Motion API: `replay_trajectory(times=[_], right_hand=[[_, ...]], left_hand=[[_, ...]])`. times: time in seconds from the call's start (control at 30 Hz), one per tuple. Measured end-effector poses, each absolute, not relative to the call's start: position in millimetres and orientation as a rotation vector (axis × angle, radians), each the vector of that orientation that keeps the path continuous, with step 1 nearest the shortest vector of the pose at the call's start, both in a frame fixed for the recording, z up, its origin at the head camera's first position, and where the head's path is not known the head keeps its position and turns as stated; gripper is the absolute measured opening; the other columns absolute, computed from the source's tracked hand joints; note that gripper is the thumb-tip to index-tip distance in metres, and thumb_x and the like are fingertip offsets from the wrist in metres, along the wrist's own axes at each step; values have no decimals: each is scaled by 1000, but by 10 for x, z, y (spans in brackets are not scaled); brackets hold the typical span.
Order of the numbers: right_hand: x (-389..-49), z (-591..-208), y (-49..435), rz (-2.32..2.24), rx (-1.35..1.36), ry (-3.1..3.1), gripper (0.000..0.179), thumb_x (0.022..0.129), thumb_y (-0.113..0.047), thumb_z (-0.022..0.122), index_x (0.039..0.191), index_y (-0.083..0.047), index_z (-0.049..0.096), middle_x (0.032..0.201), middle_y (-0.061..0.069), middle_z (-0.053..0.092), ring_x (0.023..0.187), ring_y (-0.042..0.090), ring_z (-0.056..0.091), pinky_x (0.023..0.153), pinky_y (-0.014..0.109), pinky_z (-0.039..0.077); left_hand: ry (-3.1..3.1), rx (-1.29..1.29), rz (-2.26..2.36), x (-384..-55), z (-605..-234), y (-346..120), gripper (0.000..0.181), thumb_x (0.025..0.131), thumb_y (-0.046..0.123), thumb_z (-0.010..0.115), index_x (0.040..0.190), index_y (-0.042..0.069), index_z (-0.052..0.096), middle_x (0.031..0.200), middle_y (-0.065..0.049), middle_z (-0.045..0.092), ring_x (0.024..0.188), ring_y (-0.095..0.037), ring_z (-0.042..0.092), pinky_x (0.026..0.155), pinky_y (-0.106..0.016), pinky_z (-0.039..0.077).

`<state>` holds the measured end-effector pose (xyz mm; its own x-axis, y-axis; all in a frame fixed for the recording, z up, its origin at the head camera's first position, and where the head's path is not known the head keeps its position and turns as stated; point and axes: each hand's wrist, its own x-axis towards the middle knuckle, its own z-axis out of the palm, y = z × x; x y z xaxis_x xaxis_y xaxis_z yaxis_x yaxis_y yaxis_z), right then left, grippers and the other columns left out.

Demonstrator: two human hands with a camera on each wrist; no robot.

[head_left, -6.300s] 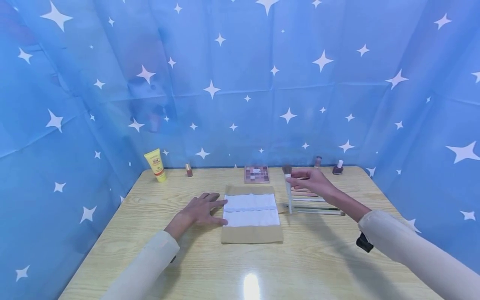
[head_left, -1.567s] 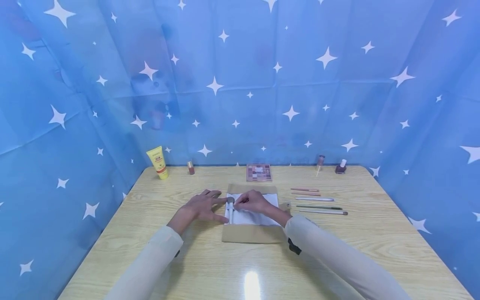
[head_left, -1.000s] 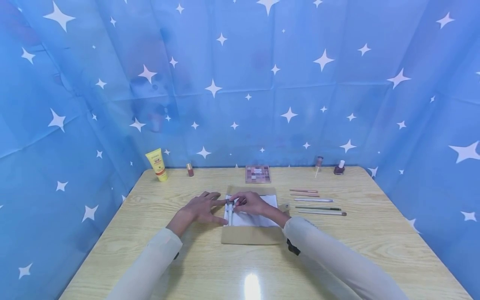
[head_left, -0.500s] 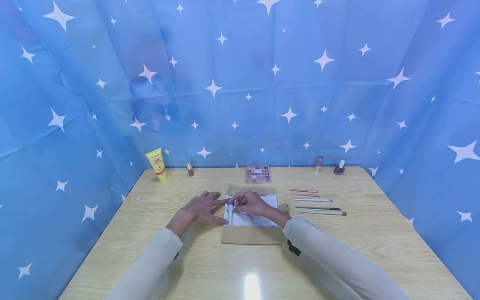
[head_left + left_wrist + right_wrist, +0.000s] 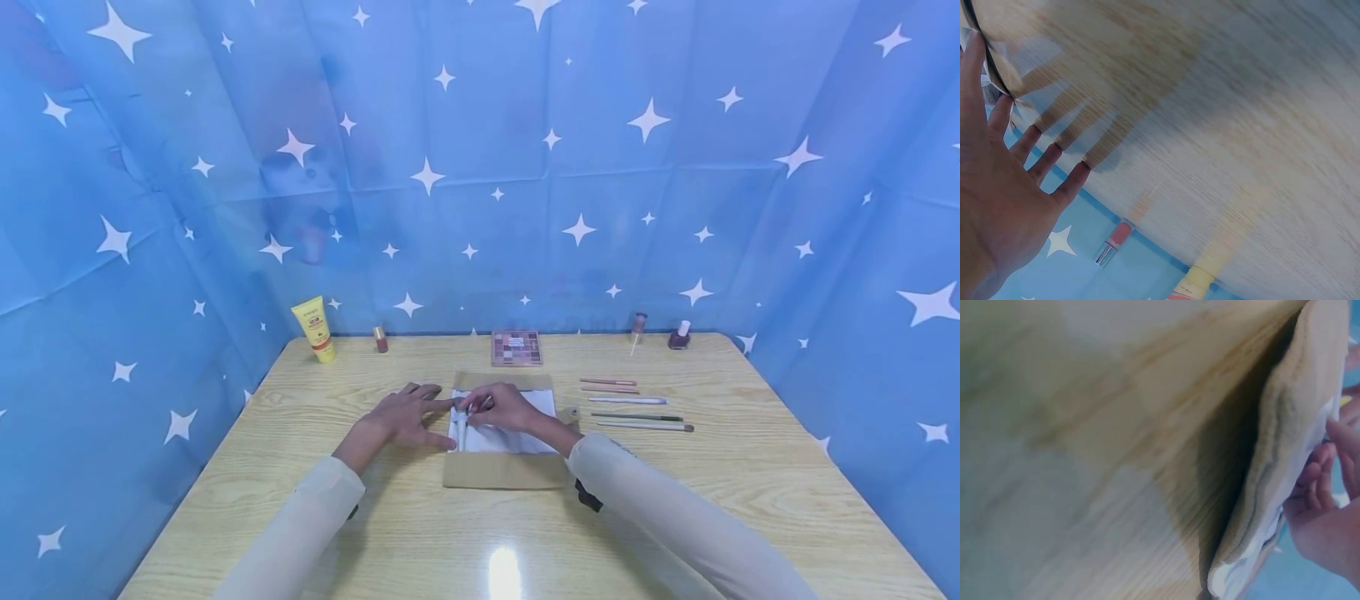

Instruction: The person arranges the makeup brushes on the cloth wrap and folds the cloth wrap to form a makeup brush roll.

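Wood-grain table (image 5: 405, 542), blue star-print curtain (image 5: 480, 108) behind. Right hand (image 5: 506, 408): fingers bent, tips at the far end of the white brush (image 5: 461, 433); whether they pinch it cannot be told. Brush lies in the unfolded pouch (image 5: 502, 472), left of this hand, long axis running toward the person. Left hand (image 5: 403, 418): fingers spread, tips at the pouch's left edge, just beside the brush. Farther right: loose brushes (image 5: 626, 400), roughly crosswise.

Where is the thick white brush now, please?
In the head view, the brush lies near the left edge of the pouch, by the right hand.
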<state>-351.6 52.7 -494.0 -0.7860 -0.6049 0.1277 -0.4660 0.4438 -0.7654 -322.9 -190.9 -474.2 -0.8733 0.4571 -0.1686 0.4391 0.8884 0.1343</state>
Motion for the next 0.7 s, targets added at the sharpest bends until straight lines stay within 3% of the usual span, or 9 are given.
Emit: replay_trajectory(times=[0.7], right_hand=[[-3528, -4894, 573, -1248, -960, 2520, 20, 89, -2, 80, 109, 1, 78, 91, 8, 76, 80, 9, 66, 74, 18, 54]], left_hand=[[2859, 697, 147, -3226, -4736, -1906, 87, 84, 82, 60, 158, 41, 42, 168, -6, 32, 153, -38, 29, 116, -66, 33]])
